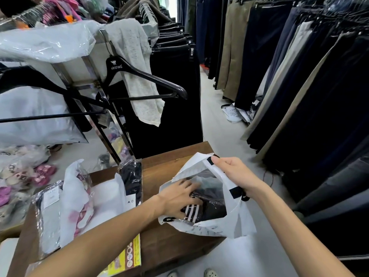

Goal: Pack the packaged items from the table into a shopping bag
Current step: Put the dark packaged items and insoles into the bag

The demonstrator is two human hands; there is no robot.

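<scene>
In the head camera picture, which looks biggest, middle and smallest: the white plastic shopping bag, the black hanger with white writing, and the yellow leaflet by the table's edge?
1. White plastic shopping bag and black hanger: too close to rank.
2. Yellow leaflet: smallest, partly hidden by an arm.

Even indoor light, glare on the plastic wrap [46,43] (upper left), edges bent and softly blurred.
</scene>
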